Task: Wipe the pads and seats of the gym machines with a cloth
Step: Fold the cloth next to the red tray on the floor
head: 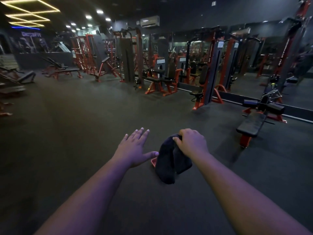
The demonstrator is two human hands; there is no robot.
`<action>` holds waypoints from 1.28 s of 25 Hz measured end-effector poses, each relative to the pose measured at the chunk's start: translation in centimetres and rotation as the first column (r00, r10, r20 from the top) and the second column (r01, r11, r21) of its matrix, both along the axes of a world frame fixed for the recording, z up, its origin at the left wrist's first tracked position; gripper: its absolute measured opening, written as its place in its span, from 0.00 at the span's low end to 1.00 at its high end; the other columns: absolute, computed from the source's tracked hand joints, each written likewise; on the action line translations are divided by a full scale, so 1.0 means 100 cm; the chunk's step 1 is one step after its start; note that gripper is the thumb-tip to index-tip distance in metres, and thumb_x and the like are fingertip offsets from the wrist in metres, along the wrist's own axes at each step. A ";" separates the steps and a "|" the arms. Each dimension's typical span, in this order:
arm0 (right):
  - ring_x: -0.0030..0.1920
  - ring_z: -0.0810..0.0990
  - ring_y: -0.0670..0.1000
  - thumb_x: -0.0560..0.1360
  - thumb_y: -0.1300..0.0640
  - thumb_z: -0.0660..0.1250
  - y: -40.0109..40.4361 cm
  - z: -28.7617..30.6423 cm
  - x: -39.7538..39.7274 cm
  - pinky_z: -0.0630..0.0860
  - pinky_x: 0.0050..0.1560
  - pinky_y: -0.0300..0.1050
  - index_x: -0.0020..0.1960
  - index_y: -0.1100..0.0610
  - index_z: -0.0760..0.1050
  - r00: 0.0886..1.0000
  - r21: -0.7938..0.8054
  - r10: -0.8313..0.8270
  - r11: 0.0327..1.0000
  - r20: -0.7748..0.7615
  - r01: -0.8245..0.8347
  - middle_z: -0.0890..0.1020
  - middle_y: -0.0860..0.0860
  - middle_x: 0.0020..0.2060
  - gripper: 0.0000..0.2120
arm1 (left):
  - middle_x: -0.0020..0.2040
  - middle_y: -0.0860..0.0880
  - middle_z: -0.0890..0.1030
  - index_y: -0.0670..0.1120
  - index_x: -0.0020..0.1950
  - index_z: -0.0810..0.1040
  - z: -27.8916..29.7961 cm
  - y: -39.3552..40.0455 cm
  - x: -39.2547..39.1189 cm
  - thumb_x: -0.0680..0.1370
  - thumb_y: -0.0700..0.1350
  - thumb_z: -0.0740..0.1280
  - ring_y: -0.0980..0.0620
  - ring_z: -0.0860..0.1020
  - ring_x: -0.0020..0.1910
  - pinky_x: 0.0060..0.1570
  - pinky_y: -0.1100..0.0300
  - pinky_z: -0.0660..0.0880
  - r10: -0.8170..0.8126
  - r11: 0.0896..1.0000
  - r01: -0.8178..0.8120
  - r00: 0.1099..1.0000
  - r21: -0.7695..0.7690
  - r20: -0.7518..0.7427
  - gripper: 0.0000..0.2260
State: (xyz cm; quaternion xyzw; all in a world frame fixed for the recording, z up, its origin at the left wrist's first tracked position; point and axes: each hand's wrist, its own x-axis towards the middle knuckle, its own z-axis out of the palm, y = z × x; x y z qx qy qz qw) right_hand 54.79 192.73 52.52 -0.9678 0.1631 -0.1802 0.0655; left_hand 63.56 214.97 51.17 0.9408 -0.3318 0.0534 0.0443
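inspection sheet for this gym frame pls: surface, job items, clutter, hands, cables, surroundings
Surface: dark rubber floor, bare in the open middle.
Job's things: dark cloth hanging folded from the right hand; black padded bench on a red frame nearest, at right.
Clutter: small red object partly hidden behind the cloth, cannot identify.
Hands: left hand flat, fingers spread, holding nothing; right hand grips the cloth's top.
Cables: nothing seen on the floor.
Surroundings: red and black machines along a mirror wall; ceiling lights; air conditioner.

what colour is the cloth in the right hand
The cloth gripped by the right hand looks dark, near black, in the head view; dim light hides the exact shade.
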 end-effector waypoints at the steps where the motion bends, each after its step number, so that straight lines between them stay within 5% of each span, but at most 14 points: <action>1: 0.51 0.78 0.53 0.81 0.40 0.61 -0.008 -0.001 0.021 0.71 0.44 0.46 0.51 0.50 0.78 1.000 0.005 -0.001 1.000 -0.007 0.001 0.77 0.47 0.45 0.15 | 0.84 0.52 0.44 0.54 0.83 0.42 -0.002 -0.008 0.020 0.65 0.82 0.42 0.52 0.45 0.82 0.80 0.46 0.48 0.002 1.000 -0.002 1.000 0.008 -0.004 0.53; 4: 0.51 0.78 0.53 0.81 0.41 0.60 -0.032 -0.012 0.087 0.77 0.49 0.49 0.53 0.50 0.78 1.000 0.016 -0.020 1.000 -0.018 0.021 0.79 0.48 0.48 0.15 | 0.84 0.51 0.45 0.54 0.83 0.42 -0.013 -0.034 0.087 0.72 0.78 0.52 0.52 0.46 0.82 0.80 0.46 0.48 -0.001 1.000 0.001 1.000 0.011 -0.015 0.48; 11: 0.46 0.78 0.55 0.82 0.44 0.59 -0.077 -0.045 0.231 0.76 0.43 0.51 0.47 0.51 0.71 0.990 0.194 -0.139 0.972 0.021 0.132 0.79 0.50 0.46 0.12 | 0.84 0.52 0.45 0.53 0.83 0.43 -0.046 -0.093 0.255 0.73 0.78 0.53 0.51 0.47 0.82 0.80 0.46 0.49 -0.092 0.996 0.090 0.993 -0.020 -0.074 0.47; 15: 0.46 0.78 0.60 0.82 0.43 0.59 -0.106 -0.043 0.311 0.75 0.44 0.53 0.47 0.53 0.68 0.980 0.334 -0.196 0.927 0.041 0.172 0.79 0.54 0.46 0.13 | 0.81 0.50 0.60 0.53 0.81 0.57 -0.054 -0.139 0.343 0.74 0.75 0.60 0.49 0.61 0.79 0.75 0.48 0.62 -0.156 0.986 0.145 0.977 -0.082 -0.144 0.42; 18: 0.48 0.78 0.61 0.83 0.44 0.58 -0.137 -0.041 0.362 0.75 0.47 0.54 0.49 0.54 0.69 0.955 0.458 -0.277 0.866 0.105 0.201 0.80 0.56 0.47 0.14 | 0.60 0.52 0.72 0.54 0.59 0.69 -0.066 -0.180 0.373 0.72 0.70 0.69 0.48 0.74 0.62 0.58 0.49 0.73 -0.266 0.939 0.205 0.941 -0.276 -0.207 0.26; 21: 0.49 0.78 0.60 0.83 0.44 0.58 -0.174 -0.052 0.414 0.73 0.48 0.53 0.47 0.56 0.70 0.932 0.554 -0.345 0.800 0.111 0.230 0.80 0.57 0.48 0.15 | 0.55 0.54 0.75 0.55 0.55 0.71 -0.081 -0.224 0.392 0.64 0.68 0.75 0.51 0.78 0.55 0.52 0.51 0.77 -0.501 0.814 0.240 0.752 -0.529 -0.429 0.29; 23: 0.49 0.78 0.60 0.83 0.44 0.58 -0.200 -0.065 0.447 0.73 0.48 0.52 0.47 0.56 0.72 0.929 0.604 -0.358 0.763 0.095 0.232 0.81 0.57 0.46 0.16 | 0.53 0.53 0.80 0.56 0.56 0.74 -0.089 -0.255 0.413 0.62 0.67 0.77 0.52 0.80 0.51 0.49 0.54 0.79 -0.560 0.747 0.177 0.688 -0.641 -0.462 0.28; 27: 0.46 0.79 0.58 0.82 0.42 0.60 -0.260 -0.090 0.501 0.72 0.46 0.50 0.47 0.57 0.73 0.943 0.702 -0.330 0.680 0.037 0.211 0.80 0.54 0.42 0.18 | 0.41 0.52 0.85 0.52 0.46 0.80 -0.104 -0.313 0.469 0.73 0.50 0.76 0.54 0.82 0.39 0.43 0.52 0.80 -0.476 0.671 -0.046 0.739 -0.740 -0.477 0.06; 32: 0.44 0.81 0.54 0.77 0.30 0.59 -0.312 -0.126 0.539 0.78 0.46 0.54 0.48 0.49 0.71 0.980 0.843 -0.176 0.537 0.088 0.020 0.81 0.51 0.43 0.21 | 0.39 0.45 0.84 0.46 0.46 0.80 -0.097 -0.370 0.536 0.80 0.40 0.70 0.52 0.80 0.37 0.39 0.56 0.78 -0.408 0.566 -0.367 0.653 -0.738 -0.638 0.04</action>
